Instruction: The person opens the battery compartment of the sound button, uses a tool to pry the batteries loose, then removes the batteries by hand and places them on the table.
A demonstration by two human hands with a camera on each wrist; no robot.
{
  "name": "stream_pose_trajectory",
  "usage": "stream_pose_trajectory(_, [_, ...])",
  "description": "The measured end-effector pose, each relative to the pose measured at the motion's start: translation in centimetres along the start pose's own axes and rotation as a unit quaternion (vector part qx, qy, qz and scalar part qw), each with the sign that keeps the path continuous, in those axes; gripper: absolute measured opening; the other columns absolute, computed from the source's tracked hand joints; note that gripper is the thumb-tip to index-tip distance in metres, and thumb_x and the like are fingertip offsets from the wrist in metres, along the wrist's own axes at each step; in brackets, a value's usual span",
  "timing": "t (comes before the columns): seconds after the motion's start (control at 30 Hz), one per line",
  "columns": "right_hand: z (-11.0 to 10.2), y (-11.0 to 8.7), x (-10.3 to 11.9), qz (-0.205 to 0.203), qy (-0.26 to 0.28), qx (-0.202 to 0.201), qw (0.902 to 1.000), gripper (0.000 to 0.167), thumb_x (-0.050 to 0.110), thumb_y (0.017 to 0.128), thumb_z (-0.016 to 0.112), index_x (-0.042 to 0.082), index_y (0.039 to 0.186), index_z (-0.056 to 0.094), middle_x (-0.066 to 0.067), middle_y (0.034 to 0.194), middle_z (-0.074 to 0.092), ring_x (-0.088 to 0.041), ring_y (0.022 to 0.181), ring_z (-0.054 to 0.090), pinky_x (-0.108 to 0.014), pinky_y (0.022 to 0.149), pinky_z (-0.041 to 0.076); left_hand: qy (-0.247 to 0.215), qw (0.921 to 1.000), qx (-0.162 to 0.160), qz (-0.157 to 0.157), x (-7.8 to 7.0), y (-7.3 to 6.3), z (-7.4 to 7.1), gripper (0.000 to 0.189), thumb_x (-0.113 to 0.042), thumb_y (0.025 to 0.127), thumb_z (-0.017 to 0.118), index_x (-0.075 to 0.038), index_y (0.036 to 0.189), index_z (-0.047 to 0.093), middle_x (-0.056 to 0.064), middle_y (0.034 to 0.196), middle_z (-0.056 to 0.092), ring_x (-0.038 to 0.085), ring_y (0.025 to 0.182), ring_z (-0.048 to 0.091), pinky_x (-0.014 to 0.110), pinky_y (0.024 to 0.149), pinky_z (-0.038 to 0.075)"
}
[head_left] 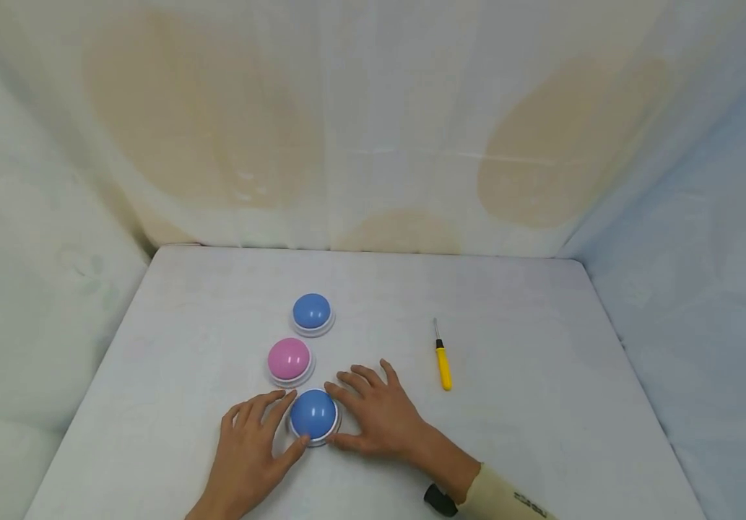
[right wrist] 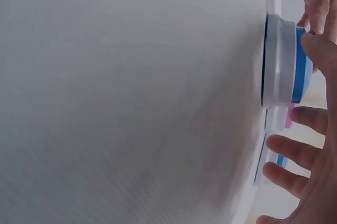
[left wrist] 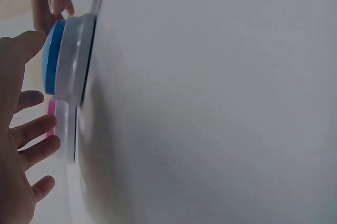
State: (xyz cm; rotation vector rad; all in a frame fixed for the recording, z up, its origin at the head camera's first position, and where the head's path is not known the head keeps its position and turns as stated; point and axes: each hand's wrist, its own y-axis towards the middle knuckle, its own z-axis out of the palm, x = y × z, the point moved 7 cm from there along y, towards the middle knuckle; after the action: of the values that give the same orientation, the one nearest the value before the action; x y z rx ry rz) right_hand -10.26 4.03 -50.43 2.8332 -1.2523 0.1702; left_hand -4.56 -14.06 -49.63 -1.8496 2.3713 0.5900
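Observation:
A blue dome push button (head_left: 313,414) on a round white base sits flat on the table between the two hands. On its left side is my left hand (head_left: 247,448), fingers spread, with thumb and forefinger tips right at the rim. My right hand (head_left: 382,419) flanks it from the other side, its thumb and forefinger close to the base edge and its other fingers fanned out. Just behind stands a pink dome push button (head_left: 289,359), and beyond that a second blue dome push button (head_left: 311,311). In the left wrist view, the left thumb overlaps the near blue dome (left wrist: 51,58).
A screwdriver (head_left: 443,367) with a yellow handle lies right of the hands, its tip pointing away. The white-covered table (head_left: 541,347) meets pale curtains (head_left: 398,144) at the back and both sides. A dark object (head_left: 440,500) shows under the right forearm.

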Motion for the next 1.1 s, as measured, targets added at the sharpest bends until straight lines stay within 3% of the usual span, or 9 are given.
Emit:
stream_pose_trajectory(0.33, [0.8, -0.3, 0.3, -0.005, 0.0, 0.006, 1.0, 0.082, 0.08, 0.083, 0.054, 0.035, 0.151, 0.043, 0.005, 0.148, 0.05, -0.022, 0.14, 0.041, -0.064, 0.112, 0.027, 0.008, 0.9999, 0.003, 0.011, -0.1, -0.6, 1.1, 0.087, -0.059, 0.072, 0.082, -0.017, 0.143, 0.054, 0.004, 0.122, 0.06, 0.026, 0.116, 0.053, 0.054, 0.098, 0.036])
stream_pose_trajectory(0.8, [0.5, 0.2, 0.2, 0.001, -0.007, -0.001, 1.0, 0.075, 0.073, 0.085, 0.06, 0.031, 0.147, 0.05, 0.005, 0.145, 0.054, -0.022, 0.14, 0.041, -0.062, 0.113, 0.026, 0.019, 0.9989, 0.041, 0.008, -0.3, 0.4, 1.5, 0.087, -0.056, 0.07, 0.086, -0.017, 0.142, 0.055, 0.002, 0.119, 0.064, 0.026, 0.115, 0.054, 0.052, 0.1, 0.035])
stream_pose_trajectory(0.97, [-0.3, 0.1, -0.4, 0.006, 0.004, -0.012, 0.9999, 0.076, 0.072, 0.086, 0.061, 0.03, 0.148, 0.048, 0.006, 0.145, 0.054, -0.021, 0.14, 0.042, -0.063, 0.113, 0.027, 0.006, 0.9989, 0.045, 0.008, -0.5, 1.3, 1.1, 0.088, -0.054, 0.072, 0.086, -0.016, 0.144, 0.054, 0.004, 0.122, 0.064, 0.027, 0.116, 0.055, 0.053, 0.102, 0.037])
stream_pose_trajectory(1.1, [-1.8, 0.2, -1.4, 0.016, 0.017, -0.035, 0.9991, 0.077, 0.07, 0.086, 0.063, 0.029, 0.149, 0.047, 0.006, 0.144, 0.055, -0.021, 0.138, 0.044, -0.063, 0.111, 0.03, -0.019, 0.9991, 0.036, 0.014, -0.7, 3.0, 0.3, 0.088, -0.052, 0.073, 0.087, -0.016, 0.146, 0.052, 0.005, 0.128, 0.063, 0.028, 0.119, 0.055, 0.055, 0.102, 0.038])
